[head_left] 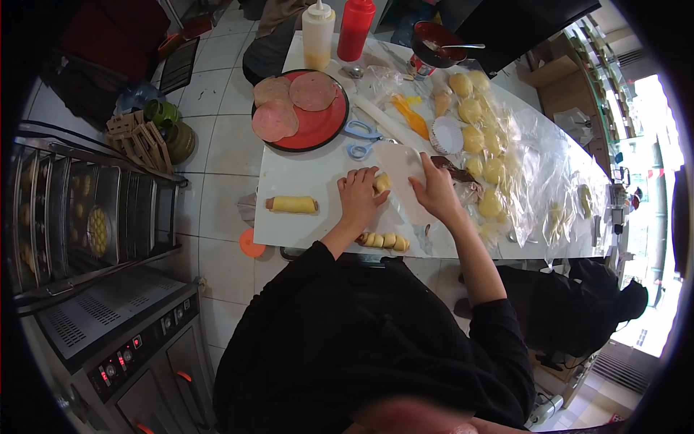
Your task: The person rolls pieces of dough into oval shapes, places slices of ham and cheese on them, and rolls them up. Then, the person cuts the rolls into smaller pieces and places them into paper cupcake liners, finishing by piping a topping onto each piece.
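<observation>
My right hand [436, 192] is closed on the upper right edge of a flat white dough scraper [396, 163], which is tilted over the tabletop. Just left of the scraper, the fingers of my left hand [358, 199] curl round a short piece of yellow dough [382, 183]. Near the table's front edge lies a dough roll cut into several segments [383, 241]. An uncut dough roll [292, 205], with pink filling showing at its end, rests to the left of my left hand.
A red plate [311, 134] holds pink meat slices. Beside it are blue scissors [360, 137], a white squeeze bottle [318, 36] and a red squeeze bottle [356, 29]. Dough balls [471, 112] lie under clear plastic [531, 159] at right. A tray rack [94, 210] stands left.
</observation>
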Motion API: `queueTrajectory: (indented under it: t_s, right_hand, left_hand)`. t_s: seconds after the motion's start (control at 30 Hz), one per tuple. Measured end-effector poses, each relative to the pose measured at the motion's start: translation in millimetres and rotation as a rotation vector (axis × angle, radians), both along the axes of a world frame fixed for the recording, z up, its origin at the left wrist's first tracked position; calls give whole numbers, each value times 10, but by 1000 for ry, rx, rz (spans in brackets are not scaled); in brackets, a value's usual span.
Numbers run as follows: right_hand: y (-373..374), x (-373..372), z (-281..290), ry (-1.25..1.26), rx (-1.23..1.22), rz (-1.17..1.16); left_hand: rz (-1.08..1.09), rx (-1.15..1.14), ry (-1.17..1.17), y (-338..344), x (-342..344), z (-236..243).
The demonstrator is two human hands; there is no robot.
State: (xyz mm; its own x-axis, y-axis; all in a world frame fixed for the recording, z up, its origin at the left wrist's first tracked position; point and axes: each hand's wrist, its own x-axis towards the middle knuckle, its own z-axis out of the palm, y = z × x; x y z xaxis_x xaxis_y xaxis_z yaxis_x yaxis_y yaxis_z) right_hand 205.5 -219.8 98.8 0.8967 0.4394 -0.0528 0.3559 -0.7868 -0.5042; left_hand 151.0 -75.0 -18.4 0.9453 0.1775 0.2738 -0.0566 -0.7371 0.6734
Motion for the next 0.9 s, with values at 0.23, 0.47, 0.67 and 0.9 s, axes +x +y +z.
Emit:
queueTrajectory:
  t_s: [0.23,0.47,0.67,0.9]
  right_hand:
    - [-30,25,-222,3,68,42]
    - [51,44,-303,48,71,65]
    - [233,37,-296,95,-55,99]
    - [294,43,-302,87,-82,174]
  left_hand:
    - [-11,36,0,-26,49,-109]
    - [-9,27,46,-16,22,-113]
    - [33,-6,67,-35,18,-111]
    - [74,-35,105,23,17,-37]
